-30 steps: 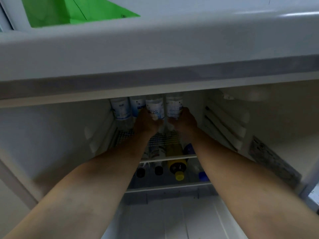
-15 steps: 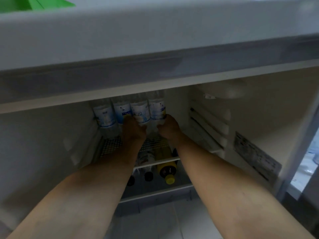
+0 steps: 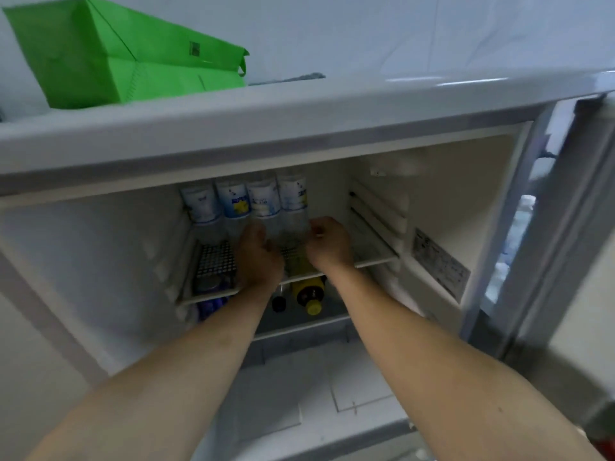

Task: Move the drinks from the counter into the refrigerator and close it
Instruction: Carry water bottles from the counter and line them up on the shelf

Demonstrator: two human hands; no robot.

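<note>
Both hands are drawing back from the four water bottles (image 3: 248, 202) now standing at the back of the refrigerator's upper shelf (image 3: 372, 261): left hand (image 3: 259, 257) loosely curled, empty; right hand (image 3: 329, 242) curled, its grip unclear. Closing comes next.

Single head-worn wide-angle view — looks forward and down from close above the open white refrigerator (image 3: 299, 128), into its lit interior; both bare forearms enter from the lower edge — no second view.

- A green bag (image 3: 126, 58) sits on top of the appliance, against a pale wall (image 3: 432, 31).
- A grey tiled floor (image 3: 332, 400) lies below.
</note>
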